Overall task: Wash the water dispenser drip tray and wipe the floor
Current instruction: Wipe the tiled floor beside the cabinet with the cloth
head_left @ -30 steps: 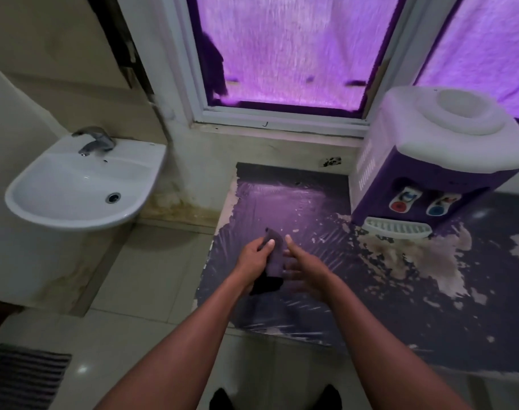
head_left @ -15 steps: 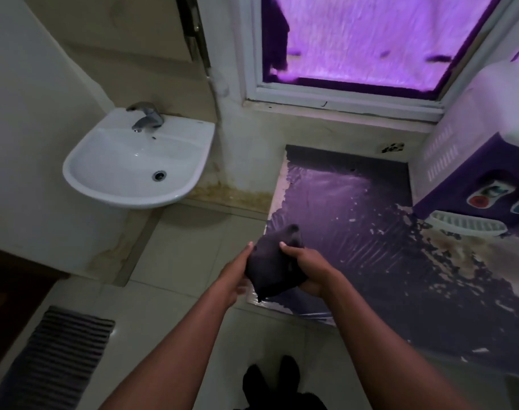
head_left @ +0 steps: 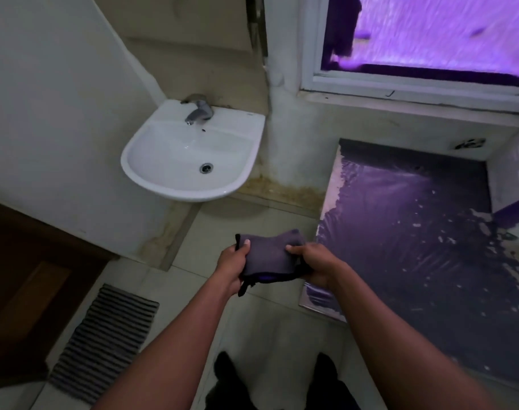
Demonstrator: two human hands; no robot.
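Dark cloth (head_left: 268,255), folded, is held over the tiled floor (head_left: 252,214). My left hand (head_left: 231,261) grips one end, my right hand (head_left: 317,261) the other, thumbs on top. Wall sink (head_left: 152,176) ahead left. Peeling purple surface (head_left: 400,232) borders my right hand and carries the water dispenser (head_left: 515,173) at the frame edge. Striped mat (head_left: 104,335) near left. Bare tile lies between.

My left forearm (head_left: 175,341) and right forearm (head_left: 391,327) reach forward and converge ahead of me. My left hand (head_left: 232,263) grips one end of a dark cloth (head_left: 268,255), thumb on top. My right hand (head_left: 319,263) grips the other end, fingers curled under it.
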